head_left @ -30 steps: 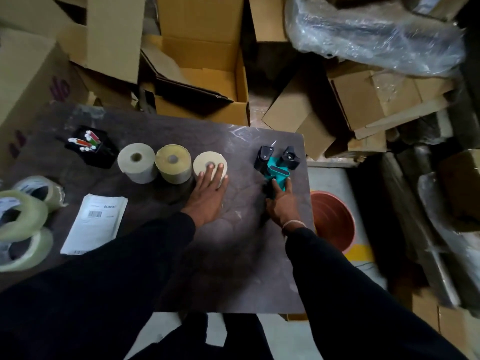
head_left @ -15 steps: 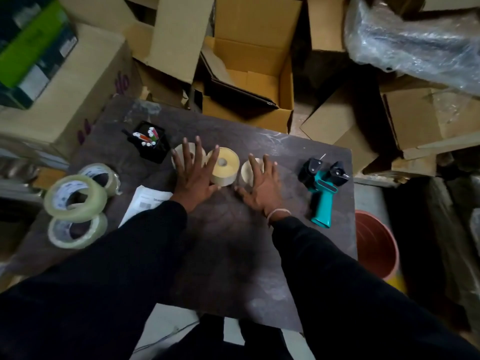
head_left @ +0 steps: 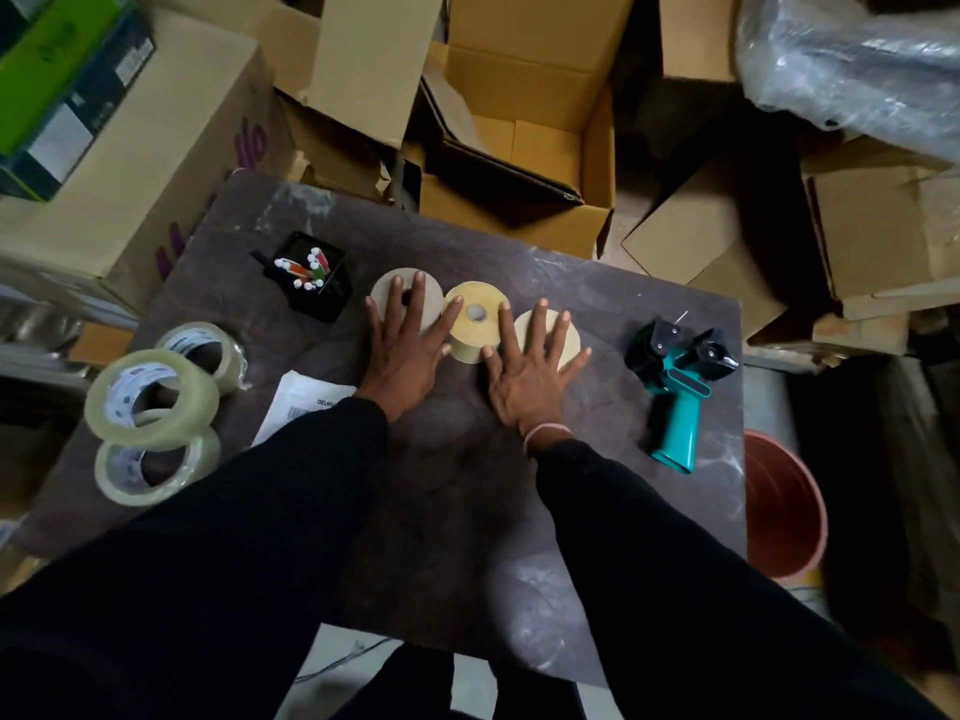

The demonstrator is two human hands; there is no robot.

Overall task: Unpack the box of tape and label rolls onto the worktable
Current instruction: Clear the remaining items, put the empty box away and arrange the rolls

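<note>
Dark mottled worktop (head_left: 597, 459). Three pale label rolls stand on end in a touching row: grey-beige roll (head_left: 415, 291), yellow middle roll (head_left: 475, 324), cream roll (head_left: 569, 335). Left hand (head_left: 402, 350) lies flat, fingers spread, on the first two; right hand (head_left: 524, 374) flat on the cream roll, thumb against the yellow. Neither grip is closed round anything. Three clear tape rolls (head_left: 150, 400) at left. One teal tape dispenser (head_left: 680, 387) at right. One open cardboard box (head_left: 524, 148) behind the worktop.

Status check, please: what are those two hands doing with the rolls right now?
Left hand flat on left label roll. Right hand flat on right label roll. Middle roll between them. Nothing in the way.
</note>
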